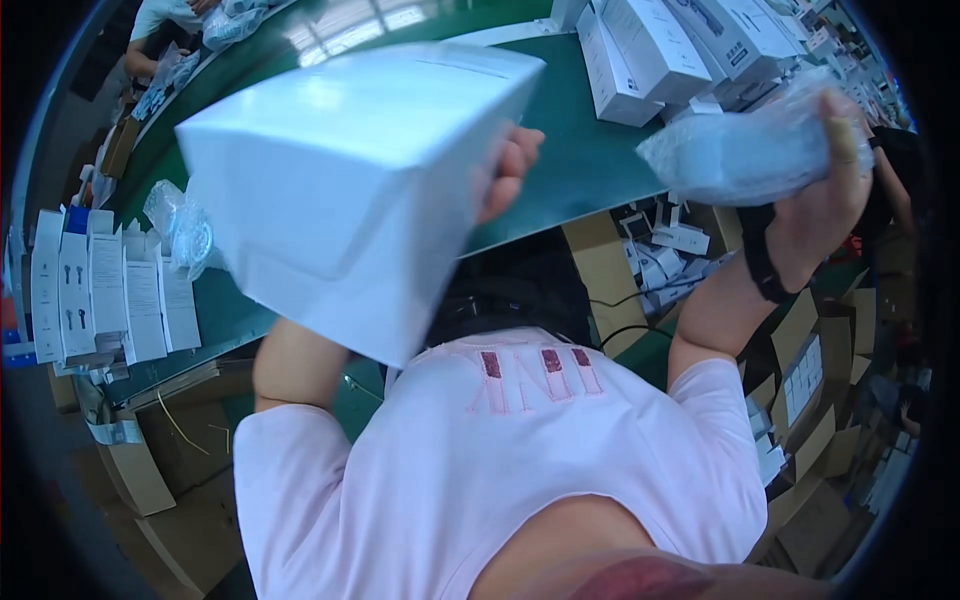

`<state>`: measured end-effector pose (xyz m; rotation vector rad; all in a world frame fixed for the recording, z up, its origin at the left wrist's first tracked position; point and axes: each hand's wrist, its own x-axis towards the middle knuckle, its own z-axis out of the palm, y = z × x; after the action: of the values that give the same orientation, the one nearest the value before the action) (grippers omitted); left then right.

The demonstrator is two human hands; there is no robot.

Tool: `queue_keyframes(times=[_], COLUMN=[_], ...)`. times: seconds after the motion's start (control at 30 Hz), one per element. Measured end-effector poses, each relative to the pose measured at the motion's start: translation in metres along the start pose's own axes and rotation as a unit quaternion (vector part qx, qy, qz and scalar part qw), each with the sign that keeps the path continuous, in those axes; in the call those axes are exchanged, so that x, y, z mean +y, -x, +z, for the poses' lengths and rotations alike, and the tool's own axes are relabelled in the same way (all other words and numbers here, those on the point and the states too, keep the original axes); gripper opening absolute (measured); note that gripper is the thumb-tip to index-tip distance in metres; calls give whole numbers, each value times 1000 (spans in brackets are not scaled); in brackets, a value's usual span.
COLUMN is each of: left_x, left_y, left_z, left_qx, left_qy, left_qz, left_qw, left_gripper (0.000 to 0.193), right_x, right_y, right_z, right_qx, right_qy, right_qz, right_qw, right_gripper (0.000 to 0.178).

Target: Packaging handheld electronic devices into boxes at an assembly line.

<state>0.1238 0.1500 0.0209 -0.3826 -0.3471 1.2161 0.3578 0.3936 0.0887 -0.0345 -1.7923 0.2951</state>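
Note:
A large white box (330, 150) is raised above the table, close to the view and slightly blurred. My left hand (512, 170) grips it from behind, with curled fingers showing past its right side; the rest of that hand is hidden by the box. Out to the right, my right hand (835, 165) is closed around a pale item in clear plastic wrap (745, 155). The wrapping hides what kind of item it is. A gap of green table lies between the box and the wrapped item.
Long white boxes (640, 50) lie stacked at the table's (570, 160) far right. Upright white cartons (105, 290) and a plastic-wrapped item (183, 230) stand at left. An open cardboard box (600, 260) holds small white boxes below the edge. Another person (165, 30) works at far left.

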Motion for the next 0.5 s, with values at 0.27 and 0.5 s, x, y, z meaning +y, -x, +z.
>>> queue_keyframes(times=[0.27, 0.5], left_x=[1, 3], left_y=[0, 0], left_z=[-25, -33], left_qx=[41, -5], left_qy=[-50, -35], left_qz=[206, 157], left_qw=[976, 987], left_gripper=[33, 53], right_x=[25, -34], right_y=[1, -13], right_z=[10, 72], right_qx=[-78, -111], right_qy=[-236, -219], right_qz=[226, 347], right_qw=[942, 905], right_gripper=[26, 18])
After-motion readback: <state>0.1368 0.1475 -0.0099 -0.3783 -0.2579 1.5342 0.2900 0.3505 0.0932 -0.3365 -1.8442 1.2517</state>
